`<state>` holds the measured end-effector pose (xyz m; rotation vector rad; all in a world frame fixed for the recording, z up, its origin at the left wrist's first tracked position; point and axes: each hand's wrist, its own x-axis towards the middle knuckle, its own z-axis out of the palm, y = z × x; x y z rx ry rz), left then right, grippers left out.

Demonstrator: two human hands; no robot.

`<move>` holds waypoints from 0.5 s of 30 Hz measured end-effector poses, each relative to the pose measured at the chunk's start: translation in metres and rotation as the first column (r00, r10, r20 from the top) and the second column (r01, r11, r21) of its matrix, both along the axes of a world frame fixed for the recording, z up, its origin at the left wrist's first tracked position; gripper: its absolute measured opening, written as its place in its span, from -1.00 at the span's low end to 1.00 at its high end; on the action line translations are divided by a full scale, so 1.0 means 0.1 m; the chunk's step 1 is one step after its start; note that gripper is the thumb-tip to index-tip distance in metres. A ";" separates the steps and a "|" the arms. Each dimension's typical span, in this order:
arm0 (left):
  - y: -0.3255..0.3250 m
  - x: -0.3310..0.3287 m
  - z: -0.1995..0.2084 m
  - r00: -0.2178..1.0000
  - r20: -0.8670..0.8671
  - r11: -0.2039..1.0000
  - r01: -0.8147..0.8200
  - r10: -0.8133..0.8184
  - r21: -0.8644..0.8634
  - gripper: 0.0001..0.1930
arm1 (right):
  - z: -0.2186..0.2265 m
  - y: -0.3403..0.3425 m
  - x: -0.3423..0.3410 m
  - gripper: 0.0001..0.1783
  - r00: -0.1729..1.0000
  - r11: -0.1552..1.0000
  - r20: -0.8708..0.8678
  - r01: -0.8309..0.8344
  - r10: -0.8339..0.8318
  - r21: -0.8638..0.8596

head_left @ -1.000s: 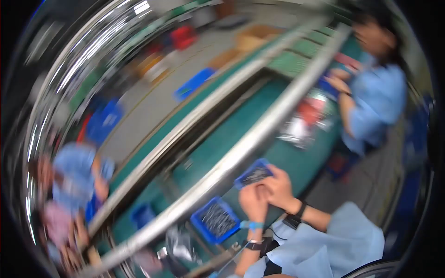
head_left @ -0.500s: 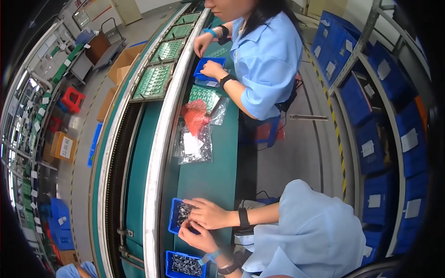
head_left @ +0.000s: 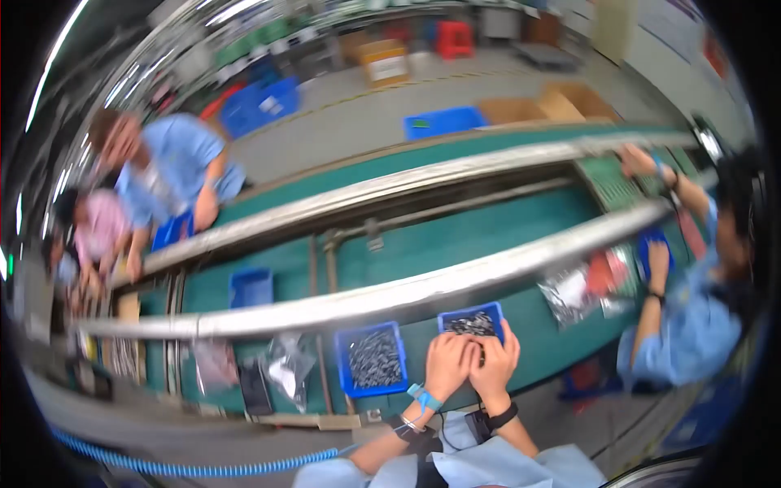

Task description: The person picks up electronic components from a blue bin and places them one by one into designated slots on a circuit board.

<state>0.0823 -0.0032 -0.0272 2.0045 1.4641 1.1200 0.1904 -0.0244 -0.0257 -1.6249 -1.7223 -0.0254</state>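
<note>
My left hand point(head_left: 449, 365), with a teal strap at the wrist, and my right hand point(head_left: 495, 364), with a black band, meet at the near edge of a small blue bin point(head_left: 498, 307). Small dark and silvery parts point(head_left: 470, 324) fill the bin. Both hands have curled fingers, tips pressed together; whatever they pinch is too small or hidden to make out. Just left of my left hand stands a second blue bin point(head_left: 346, 381), full of small grey metal-looking parts point(head_left: 374, 359).
A metal rail point(head_left: 390, 296) runs beyond the bins. Left lie a dark flat device point(head_left: 255, 389) and clear plastic bags point(head_left: 290, 370). On the right, a co-worker point(head_left: 683, 325) reaches over the line beside bagged parts point(head_left: 569, 290). Across it, another person point(head_left: 175, 171) handles a blue bin point(head_left: 172, 232).
The view has swung to the left, bringing the far-side workers and the bench's left part into sight. My hands stay together at the same bin; the co-worker's far arm now reaches across the rail.
</note>
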 end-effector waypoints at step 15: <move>0.02 0.01 -0.09 0.991 0.090 0.991 0.085 -0.094 0.107 -0.84 | 0.01 0.03 0.00 -0.89 0.997 0.998 0.055 0.051 -0.049 -0.032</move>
